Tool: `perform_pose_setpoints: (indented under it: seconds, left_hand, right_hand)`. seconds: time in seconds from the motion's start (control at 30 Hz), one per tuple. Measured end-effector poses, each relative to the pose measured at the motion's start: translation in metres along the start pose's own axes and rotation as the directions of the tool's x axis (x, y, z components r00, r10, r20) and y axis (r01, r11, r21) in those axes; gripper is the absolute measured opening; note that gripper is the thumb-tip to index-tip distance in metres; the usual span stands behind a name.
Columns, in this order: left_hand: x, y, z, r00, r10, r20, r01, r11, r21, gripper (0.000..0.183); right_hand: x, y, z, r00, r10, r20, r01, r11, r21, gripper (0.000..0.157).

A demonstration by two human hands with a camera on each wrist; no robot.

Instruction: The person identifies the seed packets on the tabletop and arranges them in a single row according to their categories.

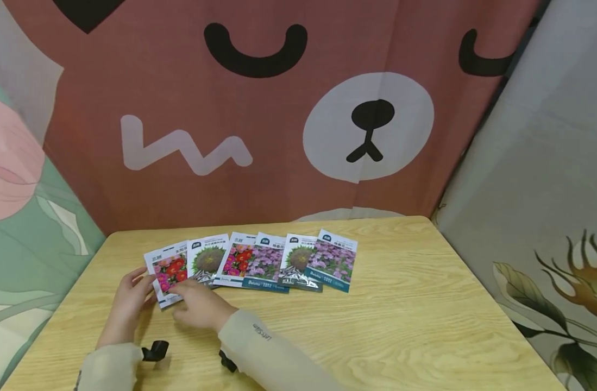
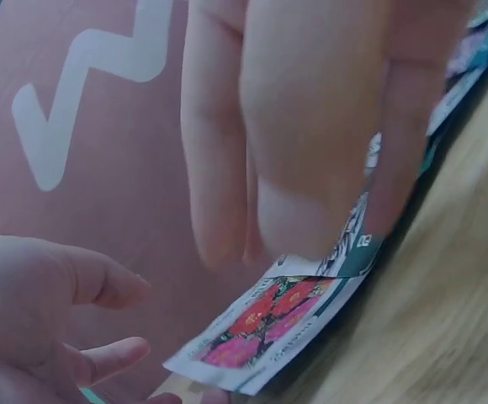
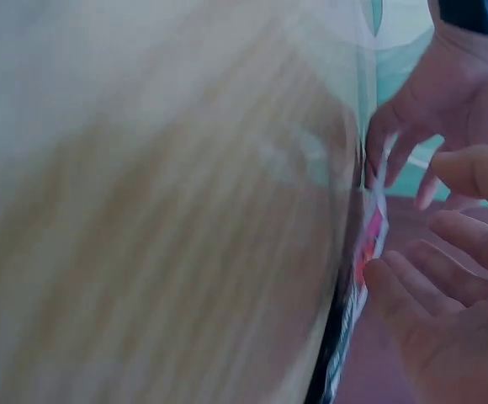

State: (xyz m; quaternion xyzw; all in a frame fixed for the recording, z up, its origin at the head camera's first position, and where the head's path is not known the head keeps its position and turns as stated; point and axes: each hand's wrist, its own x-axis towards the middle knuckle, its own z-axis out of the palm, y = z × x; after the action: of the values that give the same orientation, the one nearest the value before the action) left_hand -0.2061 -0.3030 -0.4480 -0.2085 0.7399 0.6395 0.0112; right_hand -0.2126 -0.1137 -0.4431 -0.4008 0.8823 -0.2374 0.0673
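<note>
Pinching the left edge of a flat white packet printed with red and pink flowers [image 1: 165, 269], the left hand [image 1: 132, 296] has its grip clamped on it at the left end of a row along a pale yellow wood-grain counter [image 1: 401, 320]. The right hand [image 1: 200, 304] reaches over the lower right part of that packet, its grip apart, the fingers extended; whether the fingertips press on the surface cannot be told.

To the right of it comes a white packet showing a round brown seed head with green leaves [image 1: 207, 259], then a second red-flower packet [image 1: 236, 265], a white packet with purple blossoms and a teal lower band [image 1: 266, 266], a second brown-seed-head packet [image 1: 295, 260] and, at the right end, a second purple-blossom packet [image 1: 331, 260], tilted, its lower left corner over its neighbour.

Long beige sleeves [image 1: 274, 353] cover both forearms, with a black fitting [image 1: 155, 351] at the left wrist. Behind the counter hangs a reddish-brown curtain [image 1: 269, 119] bearing a cartoon bear's face.
</note>
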Motion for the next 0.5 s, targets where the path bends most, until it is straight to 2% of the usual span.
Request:
perform_pose_setpoints:
  seconds: [0.1, 0.27, 0.5]
  left_hand:
    - [0.001, -0.003, 0.000, 1.000, 0.012, 0.005, -0.012, 0.997, -0.071, 0.072]
    - [0.004, -0.006, 0.002, 0.998, 0.063, -0.029, -0.065, 0.997, -0.051, 0.074]
    - [-0.003, -0.003, 0.000, 0.992, 0.116, -0.058, -0.120, 0.991, -0.059, 0.073]
  right_hand:
    - [0.002, -0.005, 0.004, 1.000, -0.008, 0.015, 0.008, 1.000, -0.017, 0.053]
    - [0.003, -0.007, 0.010, 1.000, 0.003, 0.016, -0.002, 0.998, -0.057, 0.052]
    - [-0.002, -0.003, 0.009, 0.999, 0.017, -0.036, -0.017, 1.000, 0.011, 0.049]
